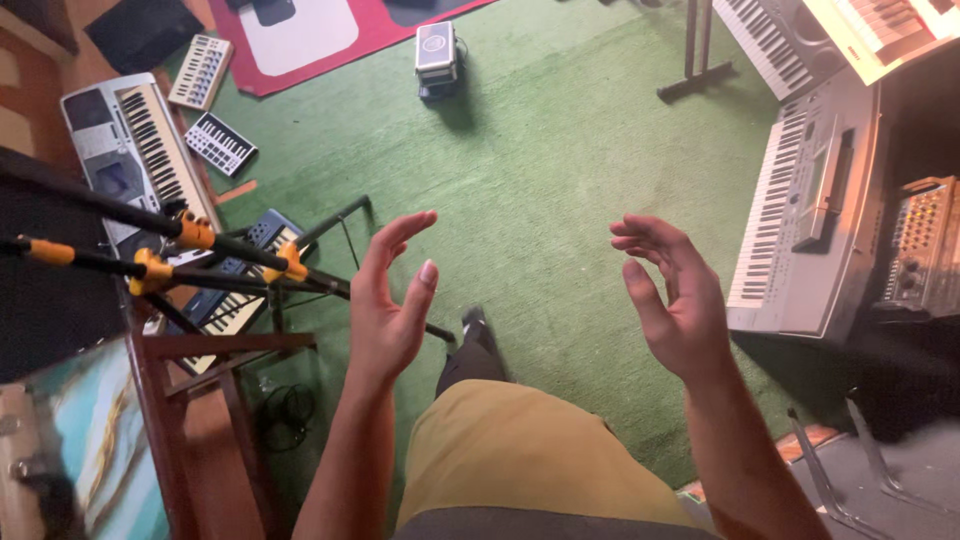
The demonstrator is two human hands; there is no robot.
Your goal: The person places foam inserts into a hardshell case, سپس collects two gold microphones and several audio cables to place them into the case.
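Hovering in mid-air over the green carpet (pixel 560 170), both hands are raised with palms turned toward each other and nothing between them. The left hand (pixel 390 300) has its fingers spread and gently curled, thumb up, holding nothing. The right hand (pixel 672 300) mirrors it, fingers loosely bent inward, also empty; the two are well apart, as in a gesture rather than a grip.

Nearest the left hand is a black stand with yellow clamps (pixel 190 255), its arms crossing over a small blue keyboard (pixel 245 275) on the floor near the carpet's left edge. Beyond it a large silver keyboard (pixel 135 150) lies at an angle, with two small white key controllers (pixel 210 105) beside it.

Near the right hand, along the carpet's right edge, a wide grey keyboard (pixel 810 210) sits raised, likely for playing while standing, with another keyboard (pixel 775 40) above it. A small silver box (pixel 437 55) rests at the far edge by a red mat (pixel 300 45). The person's yellow shorts (pixel 510 450) and a dark shoe (pixel 478 330) show below.
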